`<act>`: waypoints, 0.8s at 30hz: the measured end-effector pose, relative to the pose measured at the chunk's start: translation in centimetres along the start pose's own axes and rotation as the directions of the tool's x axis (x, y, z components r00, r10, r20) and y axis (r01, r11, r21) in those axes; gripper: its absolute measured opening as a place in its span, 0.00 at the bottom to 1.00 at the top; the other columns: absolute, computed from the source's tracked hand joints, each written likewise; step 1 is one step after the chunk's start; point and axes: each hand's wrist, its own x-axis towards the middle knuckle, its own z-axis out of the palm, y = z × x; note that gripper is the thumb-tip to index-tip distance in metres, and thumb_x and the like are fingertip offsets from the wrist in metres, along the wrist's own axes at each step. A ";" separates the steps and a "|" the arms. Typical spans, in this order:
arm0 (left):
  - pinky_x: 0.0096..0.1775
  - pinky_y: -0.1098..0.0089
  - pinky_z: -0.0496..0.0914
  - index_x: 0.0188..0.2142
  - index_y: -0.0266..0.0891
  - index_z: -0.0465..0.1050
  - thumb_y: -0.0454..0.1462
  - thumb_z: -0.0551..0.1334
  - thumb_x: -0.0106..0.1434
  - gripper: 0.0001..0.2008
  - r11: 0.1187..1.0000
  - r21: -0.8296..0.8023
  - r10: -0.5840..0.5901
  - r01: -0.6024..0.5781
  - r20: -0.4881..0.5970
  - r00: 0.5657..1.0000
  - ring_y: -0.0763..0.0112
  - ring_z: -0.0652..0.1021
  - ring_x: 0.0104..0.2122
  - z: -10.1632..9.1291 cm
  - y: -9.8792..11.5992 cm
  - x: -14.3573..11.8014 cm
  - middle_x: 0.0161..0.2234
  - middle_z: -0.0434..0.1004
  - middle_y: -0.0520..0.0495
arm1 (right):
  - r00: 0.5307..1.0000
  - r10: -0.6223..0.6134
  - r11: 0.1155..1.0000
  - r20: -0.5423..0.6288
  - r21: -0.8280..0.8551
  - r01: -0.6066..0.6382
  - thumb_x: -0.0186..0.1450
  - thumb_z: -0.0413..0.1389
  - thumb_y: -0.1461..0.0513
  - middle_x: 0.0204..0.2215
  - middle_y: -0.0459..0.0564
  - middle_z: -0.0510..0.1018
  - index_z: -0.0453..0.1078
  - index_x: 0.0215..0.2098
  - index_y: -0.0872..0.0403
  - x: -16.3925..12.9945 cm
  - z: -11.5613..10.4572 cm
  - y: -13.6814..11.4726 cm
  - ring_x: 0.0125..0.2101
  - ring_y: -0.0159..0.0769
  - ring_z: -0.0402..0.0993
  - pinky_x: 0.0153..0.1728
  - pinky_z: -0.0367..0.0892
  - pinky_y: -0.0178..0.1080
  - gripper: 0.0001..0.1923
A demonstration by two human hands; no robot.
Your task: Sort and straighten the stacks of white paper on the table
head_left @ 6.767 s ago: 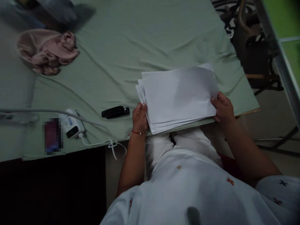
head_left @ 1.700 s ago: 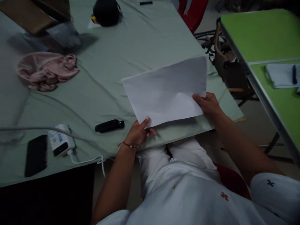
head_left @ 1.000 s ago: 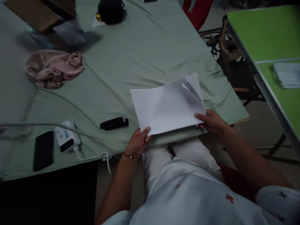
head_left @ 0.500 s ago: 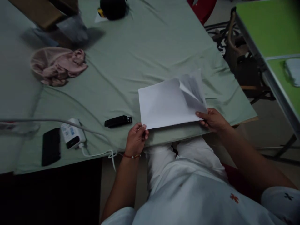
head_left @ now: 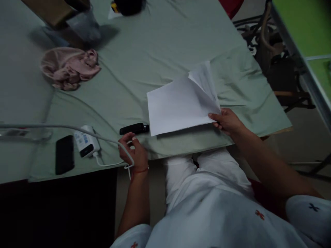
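Note:
A stack of white paper sheets (head_left: 178,106) is gripped at its near right corner by my right hand (head_left: 225,121), thumb on top. Its top sheet curls up at the far right corner, showing several sheets beneath. My left hand (head_left: 134,151) is off the paper, fingers apart and partly curled, just in front of a black stapler (head_left: 133,128). The stapler lies on the cloth at the paper's left edge. A pale cable (head_left: 113,140) passes across my left hand in this view.
A green cloth (head_left: 165,41) covers the table. Left of my left hand lie a white power bank or adapter (head_left: 87,142) and a black phone (head_left: 64,155). Farther back are a crumpled pink cloth (head_left: 72,69) and a cardboard box (head_left: 50,12). A green-topped table (head_left: 305,27) stands at right.
My left hand has let go of the paper's near left corner and moved left to the stapler. My right hand still holds the paper, which has shifted slightly left and away.

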 end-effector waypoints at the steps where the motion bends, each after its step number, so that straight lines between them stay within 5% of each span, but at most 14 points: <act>1: 0.48 0.62 0.73 0.46 0.37 0.74 0.32 0.58 0.64 0.12 0.997 0.051 0.063 -0.063 0.005 0.998 0.63 0.78 0.48 -0.2 -0.1 0.1 0.46 0.79 0.41 | 1.000 0.000 1.000 0.016 -0.009 0.000 0.60 0.67 0.64 0.16 0.40 0.65 0.66 0.26 0.54 0.2 0.5 0.1 0.14 0.21 0.57 0.09 0.49 0.25 0.13; 7: 0.68 0.53 0.60 0.58 0.33 0.73 0.26 0.54 0.58 0.28 0.960 0.117 0.244 -0.254 0.092 0.965 0.56 0.71 0.64 -0.4 -1.6 1.1 0.61 0.74 0.34 | 0.998 0.005 0.999 0.063 -0.037 -0.003 0.62 0.62 0.68 0.16 0.40 0.65 0.68 0.27 0.55 1.1 2.7 0.3 0.13 0.22 0.58 0.10 0.50 0.25 0.09; 17: 0.72 0.50 0.50 0.65 0.38 0.69 0.25 0.55 0.52 0.40 0.964 0.142 0.180 -0.227 0.282 0.942 0.56 0.59 0.72 -0.2 -2.1 1.0 0.68 0.69 0.40 | 0.997 -0.052 0.998 0.052 -0.028 0.053 0.61 0.64 0.67 0.19 0.42 0.68 0.67 0.27 0.54 2.2 4.6 0.7 0.14 0.22 0.59 0.10 0.51 0.26 0.10; 24: 0.71 0.46 0.48 0.65 0.43 0.70 0.23 0.56 0.49 0.43 0.942 0.221 0.156 -0.251 0.374 0.914 0.55 0.62 0.71 -0.2 -2.0 -0.2 0.69 0.68 0.42 | 0.998 -0.045 0.998 0.050 -0.040 0.047 0.62 0.63 0.65 0.17 0.41 0.66 0.68 0.28 0.54 2.6 4.9 1.1 0.14 0.23 0.58 0.10 0.50 0.27 0.09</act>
